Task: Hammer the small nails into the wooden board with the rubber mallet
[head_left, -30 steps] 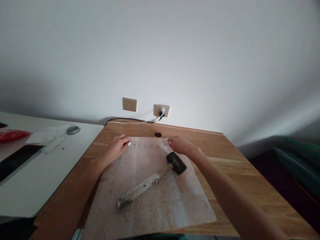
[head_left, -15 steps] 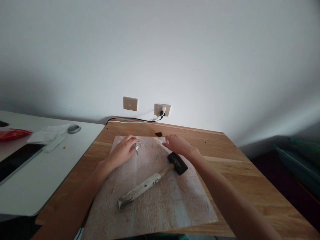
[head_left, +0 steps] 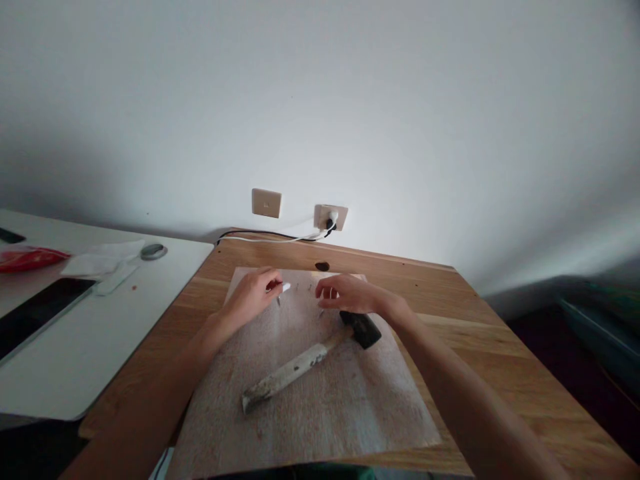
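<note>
My left hand [head_left: 256, 291] is over the far left part of a whitish board [head_left: 310, 413], fingers curled. Its fingertips are closed on a small white piece [head_left: 286, 287] whose kind I cannot make out. Just below stands a nail [head_left: 279, 301]. To the right, my right hand [head_left: 347, 293] hovers over the board with fingers bent round towards the thumb. A pale sliver shows between them, too small to name. Thin nails [head_left: 310, 287] stand upright between the hands. A hammer [head_left: 287, 375] lies diagonally on the board, its black head partly beneath my right hand.
The board lies on a wooden table [head_left: 450, 347] against the wall. Cables run along its back edge to a socket [head_left: 331, 217]. On a white table [head_left: 55, 380] at left are a phone-like black slab [head_left: 37, 310], a tape roll [head_left: 153, 251], white paper and a red packet [head_left: 30, 259].
My right hand has moved left and nearer, over the nails and hammer head. My left fingers have curled in round the white piece. The view has shifted slightly.
</note>
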A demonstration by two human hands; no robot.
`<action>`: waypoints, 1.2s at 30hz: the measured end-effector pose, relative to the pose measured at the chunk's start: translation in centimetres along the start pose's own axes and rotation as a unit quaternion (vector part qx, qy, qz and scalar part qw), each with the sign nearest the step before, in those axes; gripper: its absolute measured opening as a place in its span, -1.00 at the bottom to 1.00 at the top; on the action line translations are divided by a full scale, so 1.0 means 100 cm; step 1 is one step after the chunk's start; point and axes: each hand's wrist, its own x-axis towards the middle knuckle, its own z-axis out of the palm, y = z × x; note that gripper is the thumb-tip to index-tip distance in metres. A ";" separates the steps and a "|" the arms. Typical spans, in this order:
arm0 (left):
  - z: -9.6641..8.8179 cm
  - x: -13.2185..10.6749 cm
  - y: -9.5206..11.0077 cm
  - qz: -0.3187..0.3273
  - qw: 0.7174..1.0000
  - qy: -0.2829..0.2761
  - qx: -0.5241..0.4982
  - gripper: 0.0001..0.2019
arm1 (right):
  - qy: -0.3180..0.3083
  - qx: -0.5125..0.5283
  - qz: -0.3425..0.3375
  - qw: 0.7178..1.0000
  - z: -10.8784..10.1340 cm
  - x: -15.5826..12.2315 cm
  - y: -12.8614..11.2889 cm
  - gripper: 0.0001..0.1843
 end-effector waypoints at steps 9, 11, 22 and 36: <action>0.007 0.006 0.002 0.019 0.998 -0.056 0.016 -0.77 | 0.045 -0.075 0.116 0.989 0.021 0.022 -0.004 -0.67; 0.008 0.011 -0.001 0.016 0.996 -0.082 0.021 -0.73 | 0.042 -0.074 0.105 0.991 0.020 0.022 -0.005 -0.67; 0.005 0.021 -0.001 0.045 0.987 -0.105 0.115 -0.80 | 0.013 -0.002 0.011 1.000 0.000 0.008 -0.009 -0.72; -0.015 0.014 0.030 0.010 0.985 -0.156 0.076 -0.79 | 0.035 0.045 -0.044 0.997 0.009 0.028 -0.012 -0.79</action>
